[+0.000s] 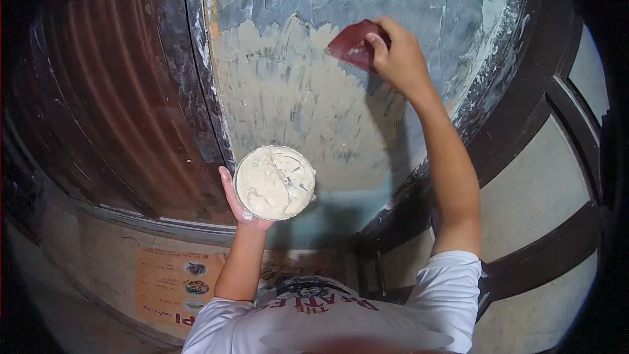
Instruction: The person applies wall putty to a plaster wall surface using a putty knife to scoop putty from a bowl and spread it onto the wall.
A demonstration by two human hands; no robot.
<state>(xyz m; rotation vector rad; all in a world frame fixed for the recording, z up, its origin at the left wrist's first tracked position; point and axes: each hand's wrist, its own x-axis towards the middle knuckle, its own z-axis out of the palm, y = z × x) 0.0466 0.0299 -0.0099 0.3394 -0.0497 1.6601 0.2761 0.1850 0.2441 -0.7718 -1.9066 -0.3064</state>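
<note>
Cream-coloured putty covers the middle of the wall panel, its ragged upper edge meeting bare blue-grey surface toward 12 o'clock. Panel surface looks rough, with trowel streaks and pale scrape marks.

Right hand at about 1 o'clock, arm raised full length from the lower edge. Fingers closed over the top of a dark red scraper; thumb side hidden behind the blade, so grip detail there cannot be told. Scraper blade lies flat against the panel, right at the boundary between cream putty and blue-grey surface, blade pointing toward 9 o'clock.

Left hand just below frame centre, toward 7 o'clock. Palm up, fingers curled under and around the rim of a round container. Container held roughly level, mouth facing the camera, filled with cream putty; surface swirled and gouged. Container sits close in front of the lower part of the panel; whether it touches the panel cannot be told.

The two hands are well apart, scraper high at 1 o'clock, container low near centre.

Surroundings: corrugated rust-brown metal sheet at 9 to 10 o'clock, separated from the panel by a dark frame strip flecked with white. Dark wooden frame with pale panels at 3 to 4 o'clock. Orange printed poster with small round pictures at 7 o'clock, low on the wall. White sleeves of the person's shirt at 6 o'clock.
</note>
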